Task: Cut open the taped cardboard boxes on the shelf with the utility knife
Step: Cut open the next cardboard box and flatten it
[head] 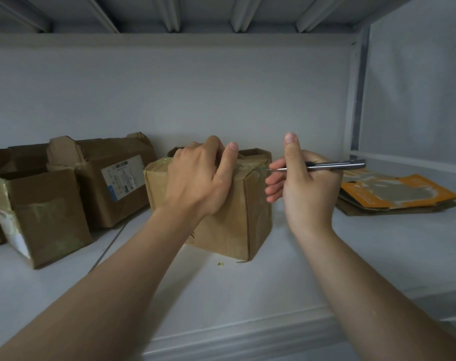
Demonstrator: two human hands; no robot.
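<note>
A head-worn camera looks into a pale grey shelf (247, 287) bay. Two bare forearms reach in from below.

The left hand (198, 178) grips the top of a small cardboard box (234, 225) standing in the middle of the shelf. Its fingers are curled over the box's top and its thumb lies along the upper front edge.

The right hand (305, 183), just to the right of the box, is closed around a slim metal utility knife (326, 165). The fingers wrap round the handle and the thumb points straight up. The knife lies nearly level, with its blade pointing left. The tip is at the clear tape (247, 170) on the box's upper right edge. It is not possible to tell whether the blade has pierced the tape.

To the left, near the back wall, stands a larger cardboard box with a white label (117, 183), its top flaps raised. In front of that is a tilted box patched with tape (47, 214). To the right, apart from the hands, lies a flattened orange cardboard sheet (396, 191) on a stack of flat brown card. A tiny scrap (221, 263) lies on the shelf just in front of the small box.
</note>
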